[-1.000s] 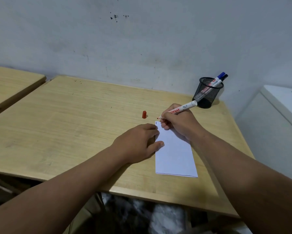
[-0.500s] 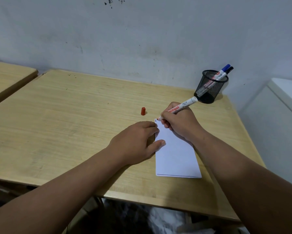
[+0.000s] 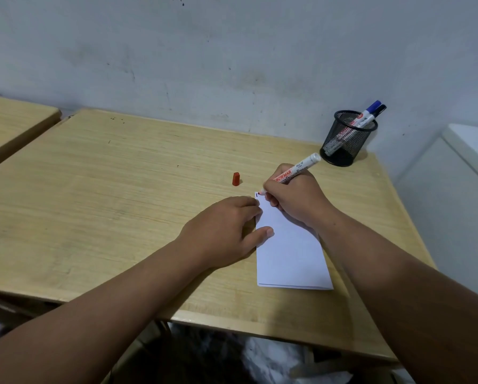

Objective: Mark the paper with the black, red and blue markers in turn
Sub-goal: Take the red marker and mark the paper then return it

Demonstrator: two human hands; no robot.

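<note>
Right hand (image 3: 296,198) grips red marker (image 3: 297,171), label "SNOWMAN"; tip on paper (image 3: 287,250).

Red marker (image 3: 296,171) barrel: red brand band reads "NOWMAN", first letter hidden by fingers; smaller print near butt end looks like "BG-12". Labels on markers in mesh cup (image 3: 345,139) too small to read.
</note>
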